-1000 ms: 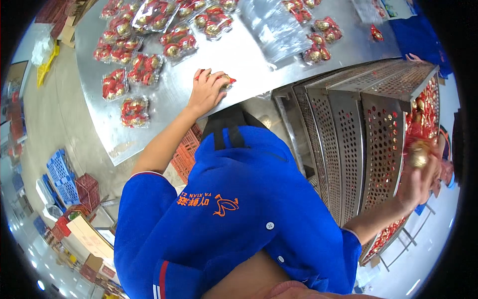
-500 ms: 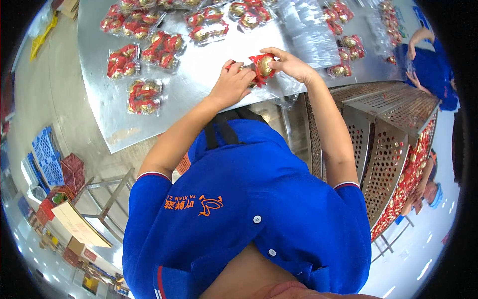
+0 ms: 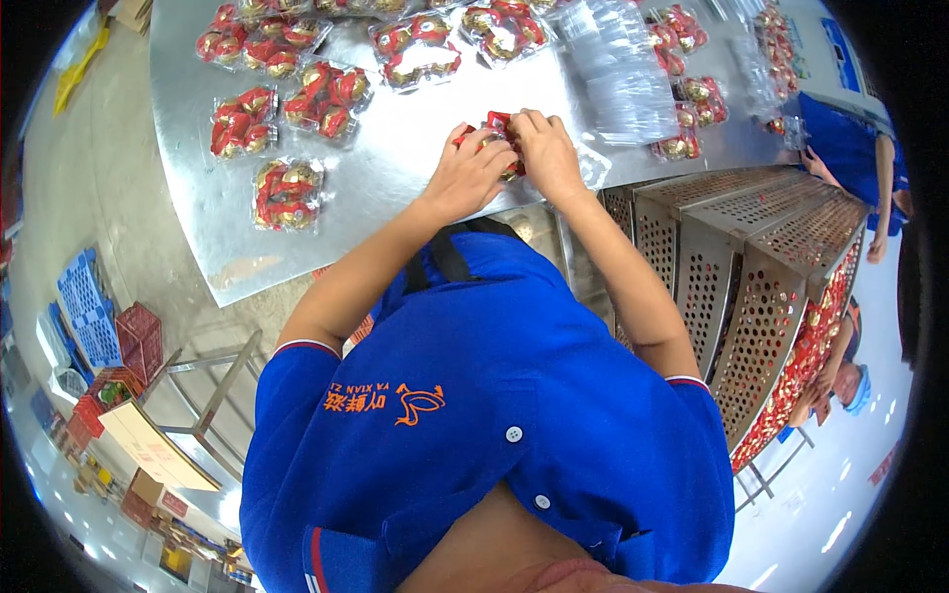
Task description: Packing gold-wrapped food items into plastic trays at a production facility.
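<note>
Right hand (image 3: pixel 547 158) is now tucking in beside left hand (image 3: pixel 465 178), both cupping red-gold pieces (image 3: pixel 498 120) (can't tell what's pinched), so they're bunching.

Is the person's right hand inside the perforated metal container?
No, the right hand is over the table, beside the left hand, at the red-and-gold wrapped pieces.

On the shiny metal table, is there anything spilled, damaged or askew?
Nothing spilled or damaged stands out. Only the clear plastic packs of round red-and-gold pieces lie at uneven angles on the shiny metal table. The left hand and right hand partly cover similar pieces, so I cannot check those.
</note>
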{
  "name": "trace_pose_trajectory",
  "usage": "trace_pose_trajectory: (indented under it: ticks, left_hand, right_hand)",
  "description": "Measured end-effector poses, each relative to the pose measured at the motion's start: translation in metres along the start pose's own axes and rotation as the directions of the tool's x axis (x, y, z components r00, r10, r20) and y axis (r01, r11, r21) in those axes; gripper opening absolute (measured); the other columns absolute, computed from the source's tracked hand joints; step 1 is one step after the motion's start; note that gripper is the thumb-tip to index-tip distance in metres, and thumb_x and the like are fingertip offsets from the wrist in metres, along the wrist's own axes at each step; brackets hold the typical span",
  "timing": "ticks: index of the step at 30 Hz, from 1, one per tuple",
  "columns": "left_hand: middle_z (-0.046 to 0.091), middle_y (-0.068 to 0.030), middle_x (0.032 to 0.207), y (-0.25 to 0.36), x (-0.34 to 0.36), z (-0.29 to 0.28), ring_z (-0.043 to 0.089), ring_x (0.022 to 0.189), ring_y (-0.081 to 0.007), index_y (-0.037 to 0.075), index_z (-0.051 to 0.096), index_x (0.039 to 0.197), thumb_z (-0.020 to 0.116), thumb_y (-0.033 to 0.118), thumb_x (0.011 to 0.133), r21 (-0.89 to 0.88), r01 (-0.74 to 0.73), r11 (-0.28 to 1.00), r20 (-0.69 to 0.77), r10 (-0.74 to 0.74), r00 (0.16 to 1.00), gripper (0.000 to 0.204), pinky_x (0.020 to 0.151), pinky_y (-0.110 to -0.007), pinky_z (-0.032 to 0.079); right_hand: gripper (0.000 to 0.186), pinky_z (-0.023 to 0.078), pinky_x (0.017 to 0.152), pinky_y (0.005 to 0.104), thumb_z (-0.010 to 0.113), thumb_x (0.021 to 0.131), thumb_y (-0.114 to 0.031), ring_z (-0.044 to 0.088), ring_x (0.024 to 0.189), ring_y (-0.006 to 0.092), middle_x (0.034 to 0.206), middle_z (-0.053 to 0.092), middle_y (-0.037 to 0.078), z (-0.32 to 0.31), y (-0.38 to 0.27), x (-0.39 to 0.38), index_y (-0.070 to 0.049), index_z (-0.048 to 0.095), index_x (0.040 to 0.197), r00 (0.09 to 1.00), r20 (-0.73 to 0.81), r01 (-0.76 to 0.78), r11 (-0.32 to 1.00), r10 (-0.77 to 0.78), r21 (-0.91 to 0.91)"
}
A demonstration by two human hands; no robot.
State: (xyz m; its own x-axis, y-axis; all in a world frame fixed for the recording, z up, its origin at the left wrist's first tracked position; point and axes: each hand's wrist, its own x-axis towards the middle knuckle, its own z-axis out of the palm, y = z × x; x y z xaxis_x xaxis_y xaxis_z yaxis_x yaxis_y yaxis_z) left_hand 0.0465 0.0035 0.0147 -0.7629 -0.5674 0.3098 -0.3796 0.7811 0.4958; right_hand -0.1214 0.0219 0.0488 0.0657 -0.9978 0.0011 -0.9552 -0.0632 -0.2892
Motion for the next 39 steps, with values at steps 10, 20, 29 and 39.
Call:
trace_pose_trajectory:
  ticks: [10, 20, 29, 39]
  left_hand:
    - [0.045, -0.0183, 0.124, 0.023, 0.019, 0.008, 0.038, 0.120, -0.0336, 0.011, 0.051, 0.102, 0.078, 0.026, 0.060, 0.055, 0.220, 0.974, -0.087, -0.215, 0.973, 0.052, 0.100, -0.048, 0.027]
    - [0.055, -0.0147, 0.105, 0.033, 0.047, 0.009, 0.049, 0.103, -0.0319, 0.005, 0.050, 0.106, 0.077, 0.025, 0.058, -0.016, 0.373, 0.928, -0.007, -0.373, 0.928, 0.059, 0.092, -0.044, 0.033]
    - [0.054, -0.0046, 0.123, 0.013, 0.029, 0.051, 0.048, 0.113, -0.0255, 0.018, 0.056, 0.117, 0.054, 0.043, 0.080, 0.252, 0.383, 0.889, -0.257, -0.320, 0.912, 0.045, 0.092, -0.045, 0.030]
    - [0.059, -0.0022, 0.113, -0.004, 0.033, 0.039, 0.054, 0.105, -0.0223, 0.018, 0.060, 0.111, 0.056, 0.040, 0.086, 0.344, 0.248, 0.906, -0.273, -0.156, 0.949, 0.033, 0.092, -0.044, 0.032]
  right_hand:
    - [0.027, 0.049, 0.079, 0.0367, 0.056, 0.076, -0.009, 0.060, 0.090, 0.0303, 0.103, 0.062, 0.010, -0.005, 0.036, 0.006, -0.011, 0.059, 0.103, 0.981, 0.004, 0.190, 0.968, -0.193, 0.165]
    - [0.022, 0.050, 0.077, 0.0393, 0.051, 0.080, -0.017, 0.062, 0.088, 0.0287, 0.096, 0.063, 0.009, 0.000, 0.040, -0.002, -0.014, 0.061, 0.099, 0.979, -0.016, 0.200, 0.938, -0.204, 0.283]
    - [0.060, 0.050, 0.073, 0.0410, 0.058, 0.074, -0.011, 0.060, 0.091, 0.0352, 0.106, 0.055, 0.020, -0.021, 0.005, -0.016, 0.000, 0.040, 0.130, 0.996, -0.014, -0.078, 0.927, 0.090, 0.368]
    - [0.024, 0.049, 0.069, 0.0356, 0.061, 0.080, -0.007, 0.062, 0.076, 0.0240, 0.077, 0.063, 0.008, -0.344, 0.104, -0.302, -0.010, 0.063, 0.104, 0.479, -0.791, -0.667, 0.744, 0.381, -0.045]
